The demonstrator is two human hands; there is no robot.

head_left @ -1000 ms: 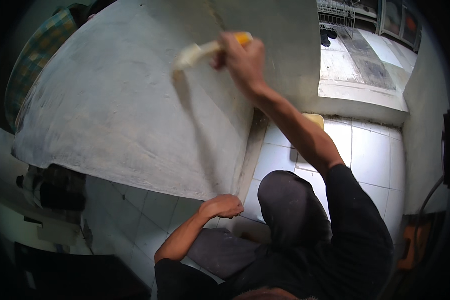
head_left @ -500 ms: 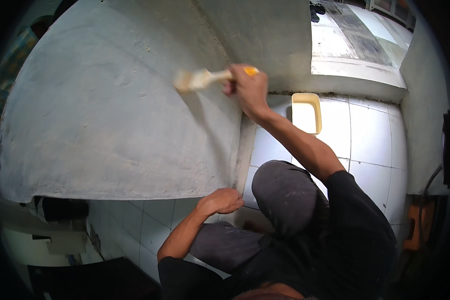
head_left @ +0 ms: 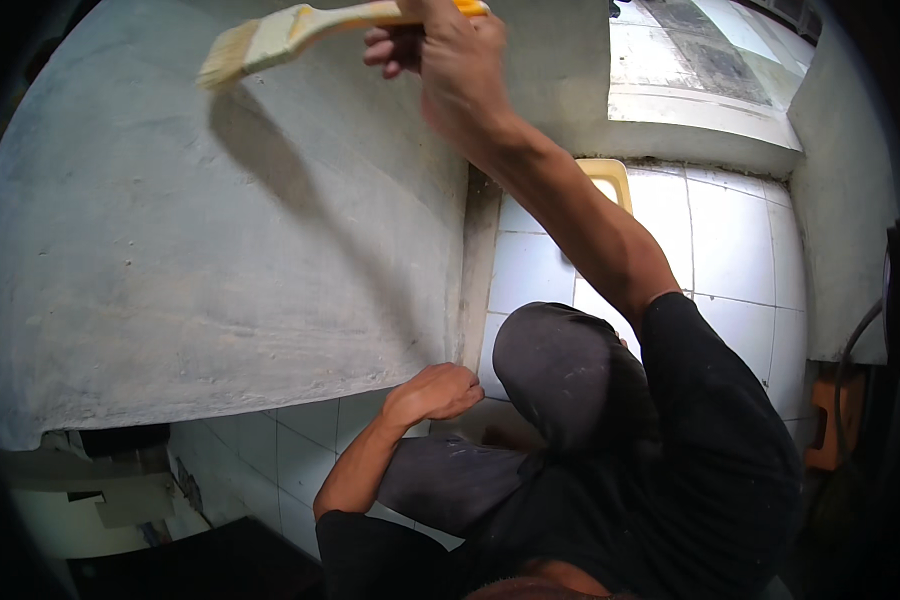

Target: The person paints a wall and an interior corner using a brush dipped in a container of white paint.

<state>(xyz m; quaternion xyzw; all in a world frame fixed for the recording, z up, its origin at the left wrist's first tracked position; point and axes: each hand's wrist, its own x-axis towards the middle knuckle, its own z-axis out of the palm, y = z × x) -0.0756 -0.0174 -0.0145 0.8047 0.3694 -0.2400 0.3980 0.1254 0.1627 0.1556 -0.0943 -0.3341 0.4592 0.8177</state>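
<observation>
A person crouches on a white tiled floor (head_left: 730,240) beside a grey cement wall (head_left: 220,230), the right hand (head_left: 450,65) raised at full stretch with its fingers (head_left: 395,48) wrapped tight around the handle of a flat brush (head_left: 300,28). The brush sits at the very top of the view, bristles pointing left and held close against the wall's upper part, its shadow falling just beneath; whether the bristles touch the surface cannot be told. The left hand (head_left: 435,392) is loosely curled and empty, knuckles resting at the wall's lower edge near the raised knee (head_left: 560,360). A yellow-rimmed tray (head_left: 610,178) lies on the tiles behind the outstretched arm, partly hidden by it. The reach looks like the weak point: with the arm extended this far from a squat, balance likely depends on that left hand, and a slip on the smooth tiles could tip the person into the wall. An elbow drawn back carelessly could knock the tray. At such a stretch the pressure on the brush may be uneven, leaving streaks or missed patches, and drips from a loaded brush could run down the arm.
</observation>
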